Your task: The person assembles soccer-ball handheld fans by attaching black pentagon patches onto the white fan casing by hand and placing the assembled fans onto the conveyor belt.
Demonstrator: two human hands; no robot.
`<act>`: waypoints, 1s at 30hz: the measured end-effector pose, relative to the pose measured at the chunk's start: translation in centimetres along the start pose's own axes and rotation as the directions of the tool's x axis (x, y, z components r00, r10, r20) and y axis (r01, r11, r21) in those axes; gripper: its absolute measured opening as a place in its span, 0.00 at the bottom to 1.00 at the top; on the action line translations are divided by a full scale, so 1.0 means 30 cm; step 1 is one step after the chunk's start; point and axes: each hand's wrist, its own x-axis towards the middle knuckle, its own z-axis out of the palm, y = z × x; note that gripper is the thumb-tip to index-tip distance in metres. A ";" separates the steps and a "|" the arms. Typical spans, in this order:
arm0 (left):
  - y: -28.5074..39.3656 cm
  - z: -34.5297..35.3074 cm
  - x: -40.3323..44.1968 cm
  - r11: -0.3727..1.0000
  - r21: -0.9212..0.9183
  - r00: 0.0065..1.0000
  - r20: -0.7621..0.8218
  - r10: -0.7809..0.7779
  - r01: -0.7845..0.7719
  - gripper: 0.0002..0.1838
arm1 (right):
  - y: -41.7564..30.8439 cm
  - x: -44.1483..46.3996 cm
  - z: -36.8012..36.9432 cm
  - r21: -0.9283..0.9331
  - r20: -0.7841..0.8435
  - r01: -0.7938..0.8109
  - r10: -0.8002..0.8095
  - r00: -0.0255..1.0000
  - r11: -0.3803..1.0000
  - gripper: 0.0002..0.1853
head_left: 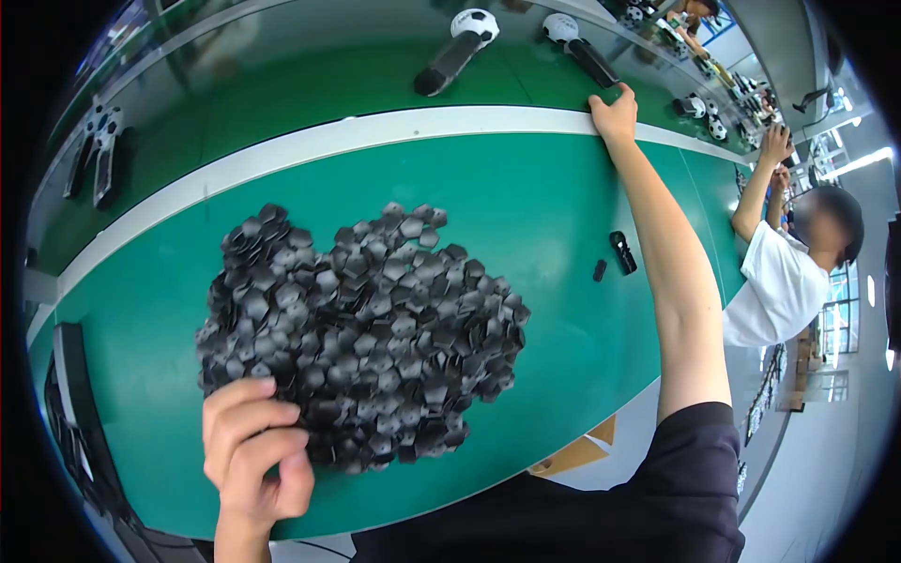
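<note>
My left hand (251, 452) is at the lower left edge of a large heap of small black pentagon-shaped pieces (375, 328). Its fingers are curled in toward the thumb, and whatever they may hold is hidden. Stretched far out, my right hand (616, 114) is over the white rail (488, 120), thumb and forefinger apart. Just beyond its fingertips lies a black handle with a white-and-black football-patterned head (561, 28), on the green belt (328, 70). I cannot tell whether the fingers touch the handle.
More football-headed pieces (474, 26) lie along the belt, with a pair at the left (103, 141). Two small black parts (622, 253) rest on the green table (563, 375) by my right forearm. A co-worker in a white shirt (777, 286) is at the right.
</note>
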 end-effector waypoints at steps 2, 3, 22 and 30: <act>-0.007 -0.013 -0.003 0.999 0.014 0.999 0.013 -0.032 0.032 0.05 | 0.041 0.062 -0.012 0.086 0.007 -0.203 0.203 0.979 0.975 0.38; -0.004 -0.019 -0.007 1.000 -0.002 1.000 0.009 -0.030 0.030 0.05 | 0.063 0.095 -0.002 0.071 -0.001 -0.201 0.201 0.980 0.977 0.38; -0.001 -0.029 -0.016 0.996 0.011 0.994 0.055 -0.091 0.091 0.04 | 0.107 0.116 -0.018 0.059 -0.051 -0.137 0.140 0.989 0.989 0.36; -0.005 -0.052 -0.002 0.989 -0.052 0.991 -0.007 0.137 -0.137 0.06 | 0.031 -0.176 -0.203 0.239 0.131 0.016 -0.049 0.990 0.971 0.30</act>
